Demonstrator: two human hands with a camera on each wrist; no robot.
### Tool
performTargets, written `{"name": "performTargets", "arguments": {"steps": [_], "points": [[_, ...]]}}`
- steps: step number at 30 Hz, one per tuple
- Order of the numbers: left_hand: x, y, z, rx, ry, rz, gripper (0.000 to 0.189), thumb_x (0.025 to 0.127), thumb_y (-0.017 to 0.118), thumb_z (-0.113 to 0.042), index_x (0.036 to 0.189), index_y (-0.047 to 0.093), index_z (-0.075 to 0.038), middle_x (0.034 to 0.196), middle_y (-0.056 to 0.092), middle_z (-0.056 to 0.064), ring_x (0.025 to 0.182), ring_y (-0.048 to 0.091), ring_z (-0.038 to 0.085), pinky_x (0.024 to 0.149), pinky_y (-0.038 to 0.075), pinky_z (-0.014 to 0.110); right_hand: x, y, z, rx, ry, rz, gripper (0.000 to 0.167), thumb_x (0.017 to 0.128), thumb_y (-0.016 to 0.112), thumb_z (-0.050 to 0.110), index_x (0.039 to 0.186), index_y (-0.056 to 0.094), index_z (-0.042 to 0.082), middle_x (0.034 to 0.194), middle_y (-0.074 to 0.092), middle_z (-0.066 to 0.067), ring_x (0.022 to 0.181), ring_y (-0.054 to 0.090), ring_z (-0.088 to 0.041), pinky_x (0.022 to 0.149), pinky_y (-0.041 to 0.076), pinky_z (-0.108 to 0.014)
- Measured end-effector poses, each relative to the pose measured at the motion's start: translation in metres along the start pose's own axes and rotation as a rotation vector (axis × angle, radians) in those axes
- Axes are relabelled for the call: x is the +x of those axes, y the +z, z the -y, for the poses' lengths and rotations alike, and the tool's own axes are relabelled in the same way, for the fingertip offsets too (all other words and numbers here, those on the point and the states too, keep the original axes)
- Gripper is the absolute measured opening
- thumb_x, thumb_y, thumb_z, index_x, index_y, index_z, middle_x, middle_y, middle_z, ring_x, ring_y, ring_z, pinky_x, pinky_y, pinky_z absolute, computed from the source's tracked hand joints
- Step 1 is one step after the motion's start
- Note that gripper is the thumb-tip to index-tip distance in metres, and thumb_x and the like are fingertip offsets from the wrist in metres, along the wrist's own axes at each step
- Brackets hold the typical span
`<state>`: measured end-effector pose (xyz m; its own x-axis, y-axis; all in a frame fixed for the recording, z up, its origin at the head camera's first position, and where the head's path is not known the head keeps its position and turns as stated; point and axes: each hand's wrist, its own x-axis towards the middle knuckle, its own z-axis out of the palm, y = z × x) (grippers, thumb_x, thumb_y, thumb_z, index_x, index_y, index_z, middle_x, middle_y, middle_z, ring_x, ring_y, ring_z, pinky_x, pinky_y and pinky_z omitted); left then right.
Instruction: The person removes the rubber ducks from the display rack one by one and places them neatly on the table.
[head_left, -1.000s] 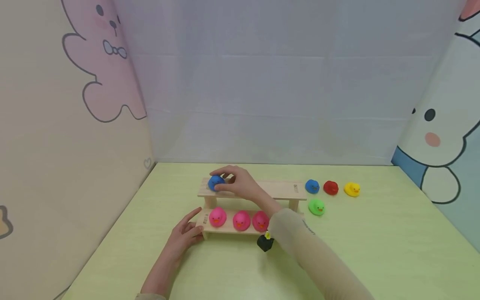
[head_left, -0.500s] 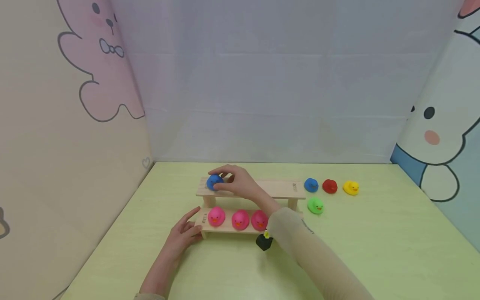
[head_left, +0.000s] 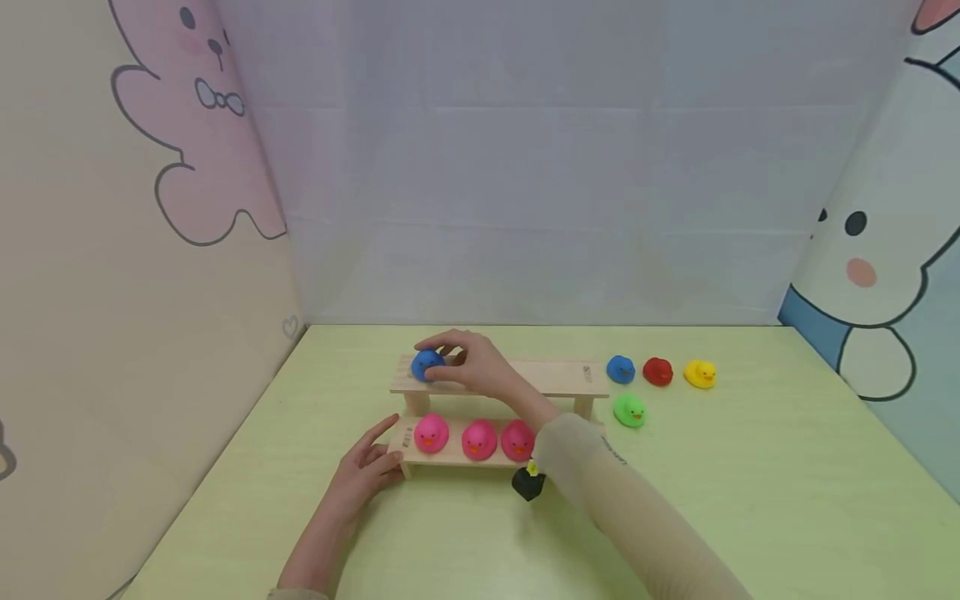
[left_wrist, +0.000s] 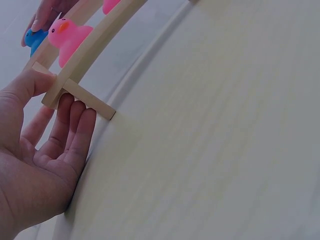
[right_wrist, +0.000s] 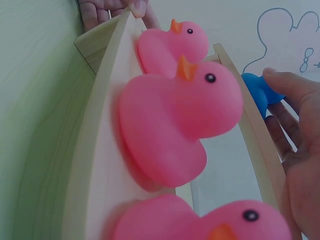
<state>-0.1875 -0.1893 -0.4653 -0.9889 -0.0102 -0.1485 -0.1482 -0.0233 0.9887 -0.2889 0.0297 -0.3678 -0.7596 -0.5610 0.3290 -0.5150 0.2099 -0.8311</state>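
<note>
Placement looks in hand, we'd say: R hand point(head_left: 483, 368) has blue duck point(head_left: 427, 365) in narrow thumb-finger pinch at upper shelf point(head_left: 555, 379), just lower-left of frame ctr, L hand point(head_left: 363, 471) gripping end of lower shelf point(head_left: 447, 455); next move prob needs gentle release.

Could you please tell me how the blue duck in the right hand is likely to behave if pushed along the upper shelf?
The blue duck is small against the right hand, so probably light. Its smooth, moulded-looking surface suggests it may slide easily. Similar pink ducks sit upright unsupported, so it seems unlikely to roll.
</note>
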Motion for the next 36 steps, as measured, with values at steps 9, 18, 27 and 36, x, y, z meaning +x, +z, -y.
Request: {"name": "performTargets", "arguments": {"steps": [9,18,27,36], "points": [[-0.001,0.0,0.0,0.006,0.001,0.0,0.056,0.094,0.062,-0.003,0.146,0.047,-0.019,0.108,0.063,0.016,0.096,0.063,0.025,0.081,0.054,0.034,0.005,0.002,-0.011,-0.02,0.012,-0.006,0.04,0.087,0.075,0.015,0.126,0.066,0.015,0.119,0.061,0.005,0.102,0.057,-0.013,0.084,0.051,-0.026],[0.001,-0.001,0.0,-0.009,0.006,-0.003,0.056,0.093,0.062,0.0,0.144,0.049,-0.019,0.106,0.063,0.017,0.095,0.063,0.026,0.08,0.054,0.034,0.004,0.001,-0.01,-0.015,0.004,-0.035,0.04,0.087,0.075,0.016,0.126,0.067,0.015,0.121,0.062,0.005,0.103,0.055,-0.013,0.084,0.05,-0.027],[0.0,0.0,0.0,0.001,-0.001,-0.004,0.056,0.093,0.063,-0.002,0.144,0.048,-0.02,0.104,0.063,0.016,0.094,0.063,0.026,0.08,0.054,0.033,0.0,-0.005,-0.005,-0.037,-0.022,-0.1,0.039,0.087,0.075,0.019,0.125,0.068,0.014,0.12,0.063,0.007,0.102,0.054,-0.014,0.082,0.05,-0.03],[-0.001,0.0,0.0,-0.004,0.006,0.003,0.057,0.092,0.063,-0.001,0.144,0.048,-0.019,0.101,0.062,0.016,0.094,0.062,0.026,0.079,0.054,0.032,-0.015,-0.027,0.005,-0.18,-0.091,-0.145,0.038,0.085,0.078,0.02,0.122,0.07,0.016,0.12,0.065,0.006,0.099,0.055,-0.013,0.08,0.05,-0.036]]}}
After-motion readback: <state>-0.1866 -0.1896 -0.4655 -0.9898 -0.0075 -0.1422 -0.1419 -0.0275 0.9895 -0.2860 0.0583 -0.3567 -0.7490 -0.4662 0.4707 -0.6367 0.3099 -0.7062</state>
